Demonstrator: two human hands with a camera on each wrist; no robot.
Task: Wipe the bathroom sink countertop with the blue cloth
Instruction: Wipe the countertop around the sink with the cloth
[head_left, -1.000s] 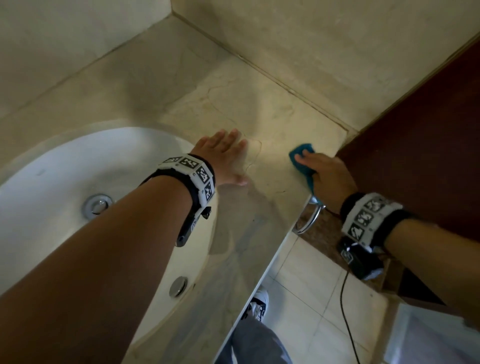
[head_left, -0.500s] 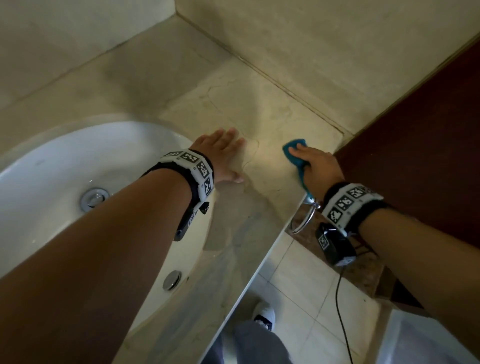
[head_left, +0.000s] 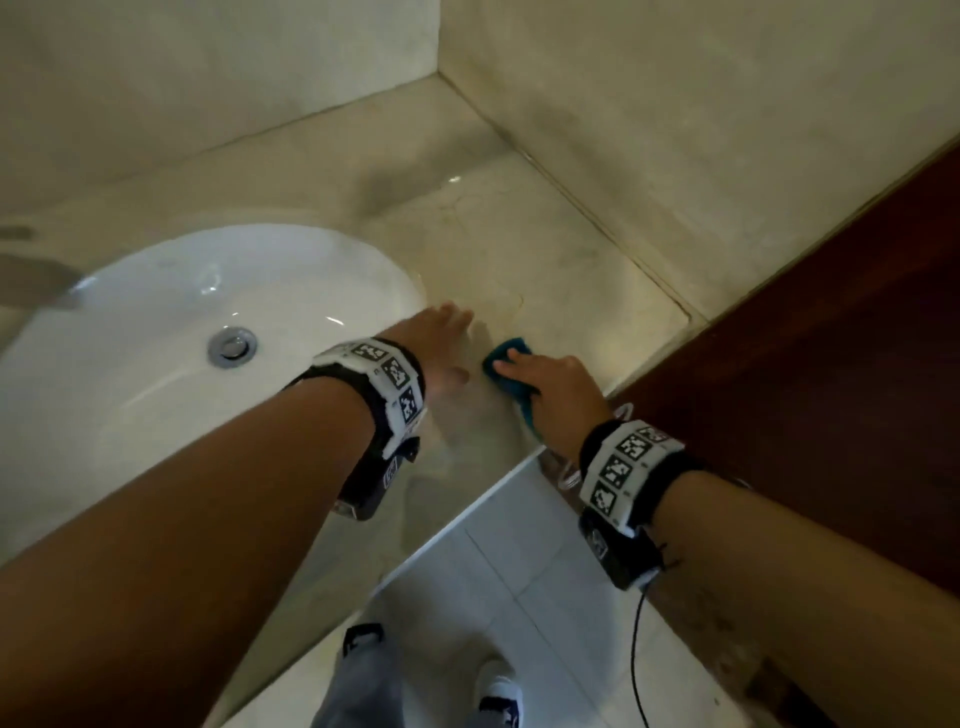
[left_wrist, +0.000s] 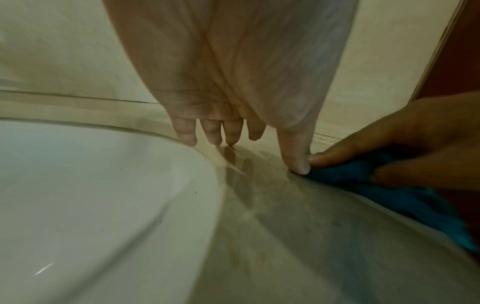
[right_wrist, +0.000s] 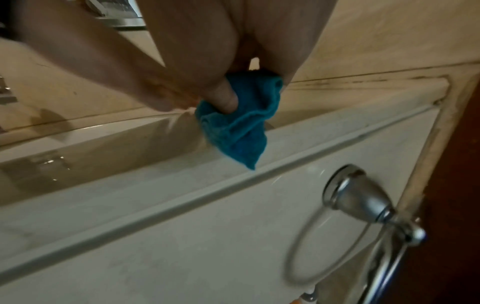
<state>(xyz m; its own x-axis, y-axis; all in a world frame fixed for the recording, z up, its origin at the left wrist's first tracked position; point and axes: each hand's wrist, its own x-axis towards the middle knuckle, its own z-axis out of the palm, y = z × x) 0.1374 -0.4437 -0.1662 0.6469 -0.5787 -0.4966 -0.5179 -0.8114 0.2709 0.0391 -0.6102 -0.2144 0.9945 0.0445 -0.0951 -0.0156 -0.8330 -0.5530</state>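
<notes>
The beige marble countertop (head_left: 550, 260) runs right of the white sink (head_left: 130, 395). My left hand (head_left: 441, 343) lies flat on it beside the basin rim, fingers straight (left_wrist: 187, 131). My right hand (head_left: 550, 384) grips the bunched blue cloth (head_left: 511, 358) and presses it on the counter near the front edge, right next to my left thumb (left_wrist: 296, 156). In the right wrist view the thumb (right_wrist: 223, 96) digs into the cloth (right_wrist: 239, 131), and a corner of it hangs over the edge. Much of the cloth is hidden under the hand.
A chrome towel ring (right_wrist: 363, 207) hangs on the counter's front face below my right hand. A dark red wooden panel (head_left: 831, 364) bounds the counter on the right, and tiled walls (head_left: 675, 104) close the back corner. The drain (head_left: 232, 347) sits in the basin. Below are floor tiles (head_left: 519, 571) and my shoes (head_left: 498, 691).
My right hand has slid the cloth left along the front edge until it is next to my left thumb. The left hand stays flat in place.
</notes>
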